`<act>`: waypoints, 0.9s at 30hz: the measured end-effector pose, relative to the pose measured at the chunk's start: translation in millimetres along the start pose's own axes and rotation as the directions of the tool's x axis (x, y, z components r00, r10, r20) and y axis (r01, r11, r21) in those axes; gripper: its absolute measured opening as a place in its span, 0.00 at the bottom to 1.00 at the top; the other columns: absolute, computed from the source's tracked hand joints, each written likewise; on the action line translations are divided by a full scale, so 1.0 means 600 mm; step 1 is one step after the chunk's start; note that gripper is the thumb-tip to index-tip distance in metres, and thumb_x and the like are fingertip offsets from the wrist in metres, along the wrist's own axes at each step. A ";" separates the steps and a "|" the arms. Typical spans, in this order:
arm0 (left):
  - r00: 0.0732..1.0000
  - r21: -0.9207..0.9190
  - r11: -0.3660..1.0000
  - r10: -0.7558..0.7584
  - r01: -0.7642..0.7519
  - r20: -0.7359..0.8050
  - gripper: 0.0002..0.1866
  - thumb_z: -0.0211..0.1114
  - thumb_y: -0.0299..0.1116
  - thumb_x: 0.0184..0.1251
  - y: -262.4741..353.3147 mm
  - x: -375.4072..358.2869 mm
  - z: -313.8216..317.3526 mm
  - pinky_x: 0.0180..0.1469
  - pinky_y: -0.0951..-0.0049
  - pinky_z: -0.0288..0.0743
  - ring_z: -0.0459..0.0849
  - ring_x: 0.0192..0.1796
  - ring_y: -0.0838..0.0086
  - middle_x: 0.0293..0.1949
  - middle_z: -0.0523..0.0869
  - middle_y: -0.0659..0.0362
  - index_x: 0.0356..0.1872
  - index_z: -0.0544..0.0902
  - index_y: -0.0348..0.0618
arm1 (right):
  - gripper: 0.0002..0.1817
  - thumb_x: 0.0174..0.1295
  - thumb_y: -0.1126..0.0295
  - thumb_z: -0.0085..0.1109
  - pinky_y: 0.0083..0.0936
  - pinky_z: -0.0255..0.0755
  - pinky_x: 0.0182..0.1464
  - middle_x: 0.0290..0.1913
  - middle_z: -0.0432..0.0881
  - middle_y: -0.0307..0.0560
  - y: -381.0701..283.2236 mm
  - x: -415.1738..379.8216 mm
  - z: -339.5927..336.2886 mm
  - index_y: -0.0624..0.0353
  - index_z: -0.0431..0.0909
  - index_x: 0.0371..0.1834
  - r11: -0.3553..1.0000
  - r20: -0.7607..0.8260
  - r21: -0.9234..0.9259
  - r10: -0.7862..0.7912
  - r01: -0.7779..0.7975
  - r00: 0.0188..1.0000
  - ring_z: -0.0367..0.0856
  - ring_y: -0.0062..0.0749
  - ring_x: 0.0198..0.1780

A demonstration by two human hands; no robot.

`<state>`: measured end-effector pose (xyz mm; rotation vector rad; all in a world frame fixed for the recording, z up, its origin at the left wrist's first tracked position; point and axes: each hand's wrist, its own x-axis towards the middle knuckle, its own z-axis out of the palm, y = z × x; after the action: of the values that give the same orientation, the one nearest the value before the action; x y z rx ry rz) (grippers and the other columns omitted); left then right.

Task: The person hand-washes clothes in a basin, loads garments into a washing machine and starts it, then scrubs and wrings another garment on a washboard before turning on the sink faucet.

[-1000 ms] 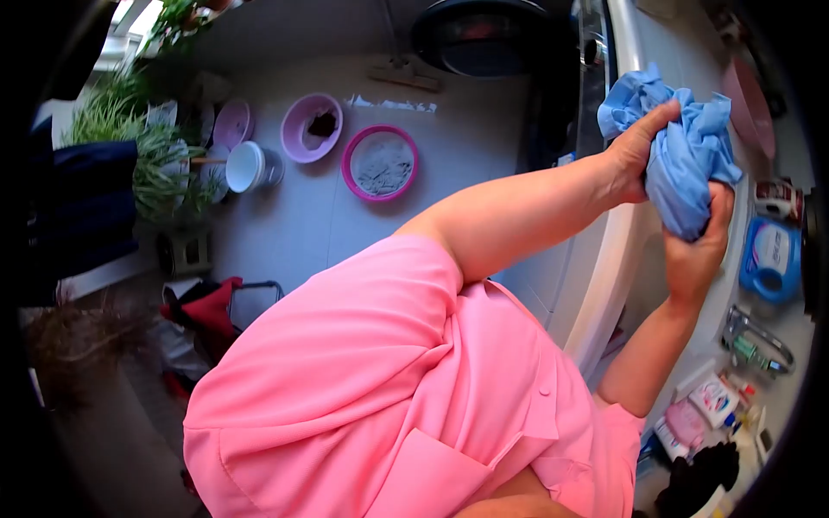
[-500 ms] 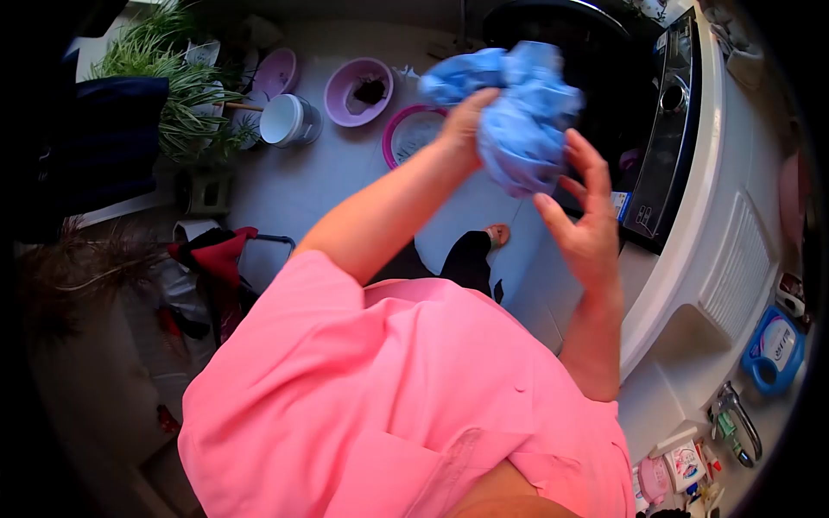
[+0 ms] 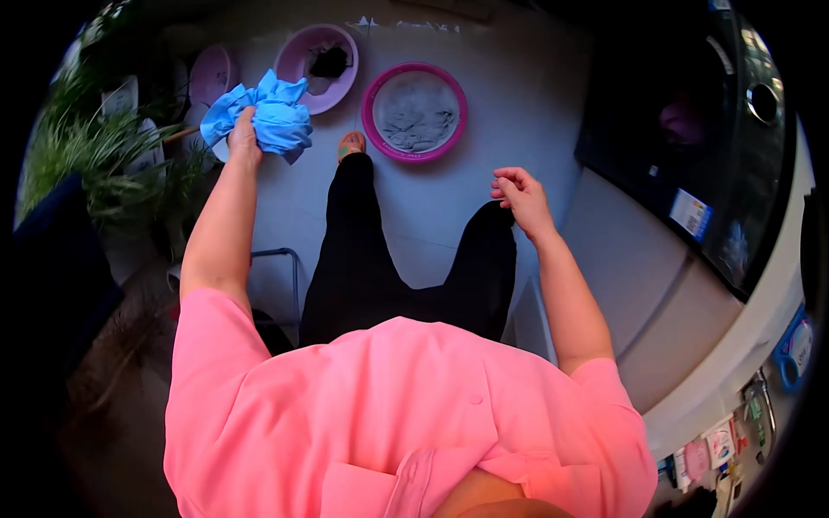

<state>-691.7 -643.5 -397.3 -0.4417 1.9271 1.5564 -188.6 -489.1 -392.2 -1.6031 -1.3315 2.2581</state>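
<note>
A bunched light-blue cloth (image 3: 278, 121), perhaps a garment, is gripped in my left hand (image 3: 245, 142), out to the left in the head view. It hangs in the air and hides part of a white bucket. My right hand (image 3: 524, 198) is off to the right above my knee, holding nothing, its fingers loosely bent and slightly apart. Between the two hands, farther ahead on the floor, stands a round basin with a magenta rim (image 3: 369, 112); grey cloth (image 3: 414, 129) lies in it. Beside it a lilac basin (image 3: 347, 86) contains a dark piece of cloth (image 3: 328, 62).
At the right is a black washing machine (image 3: 639, 147) next to a white counter edge (image 3: 699, 397) with a faucet (image 3: 767, 406) and a blue bottle (image 3: 790, 350). Leafy potted plants (image 3: 82, 173) crowd the left side. A metal stool frame (image 3: 289, 259) stands near my left leg.
The blue cloth has gone from in front of the washing machine to the left, in my left hand. My right hand has come away from it and lowered. My view has turned.
</note>
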 end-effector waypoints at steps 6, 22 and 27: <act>0.997 0.212 0.977 -0.023 0.008 0.068 0.26 0.68 0.30 0.53 0.009 0.235 0.004 0.47 0.64 0.77 0.82 0.45 0.63 0.47 0.80 0.52 0.53 0.71 0.33 | 0.12 0.66 0.67 0.49 0.17 0.70 0.34 0.39 0.80 0.43 0.116 0.146 0.154 0.59 0.74 0.48 0.982 -0.232 0.080 0.188 -0.174 0.954 0.79 0.22 0.36; 0.888 0.484 0.874 -0.250 0.037 0.385 0.32 0.65 0.45 0.59 -0.252 0.358 0.044 0.50 0.63 0.72 0.71 0.56 0.66 0.53 0.71 0.52 0.59 0.65 0.37 | 0.21 0.55 0.59 0.59 0.32 0.73 0.50 0.43 0.80 0.57 0.326 0.507 0.372 0.60 0.75 0.49 0.828 -0.272 -0.431 0.260 -0.359 0.926 0.80 0.43 0.45; 0.747 0.240 0.837 -0.547 0.491 0.378 0.29 0.57 0.44 0.67 -0.478 0.221 0.093 0.58 0.61 0.68 0.68 0.62 0.60 0.59 0.66 0.48 0.61 0.61 0.35 | 0.51 0.47 0.60 0.67 0.38 0.64 0.61 0.70 0.50 0.65 0.434 0.677 0.334 0.47 0.43 0.73 0.597 -0.472 -0.706 0.005 -0.381 0.882 0.59 0.56 0.66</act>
<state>-604.3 -646.0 -705.9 -0.4796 1.3824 1.0439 -427.8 -567.5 -849.9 -2.4096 -2.2499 1.2146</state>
